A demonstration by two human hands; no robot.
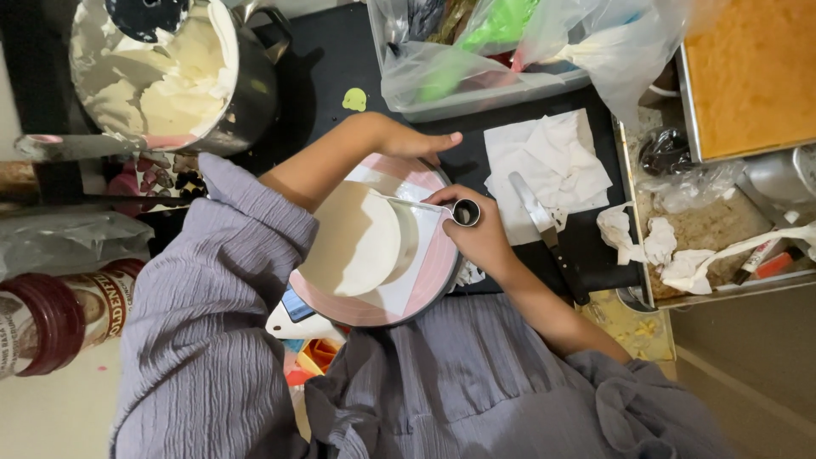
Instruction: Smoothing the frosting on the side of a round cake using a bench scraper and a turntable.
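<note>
A round cake coated in smooth white frosting sits on a white square board on a pink turntable. My left hand reaches across and rests on the turntable's far rim. My right hand holds a thin metal scraper upright against the cake's right side. A small metal ring-shaped piece shows at my right fingers. Both arms wear loose grey-purple sleeves.
A metal bowl of cream frosting stands at the top left. A palette knife and crumpled paper towel lie right of the turntable. A plastic tub with piping bags, an orange sheet cake in a tray and a jar surround the work spot.
</note>
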